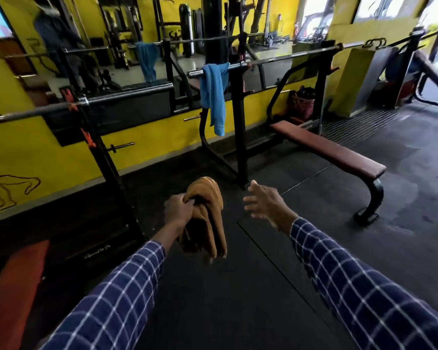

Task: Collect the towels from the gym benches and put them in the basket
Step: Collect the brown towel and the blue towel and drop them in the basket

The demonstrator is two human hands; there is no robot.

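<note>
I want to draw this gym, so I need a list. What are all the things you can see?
brown towel: one, brown, hanging from the left hand
blue towel: one, blue, draped over the far barbell
far barbell: one, silver, on a black rack ahead
near barbell: one, silver, on a rack at left
dark red bench: one, dark red, right, below the far barbell
orange bench: one, orange, bottom left, partly seen
mirror: one, on the wall
wall: one, yellow, left
floor: one, black
left hand: one, grips the brown towel
right hand: one, open, holds nothing
</note>
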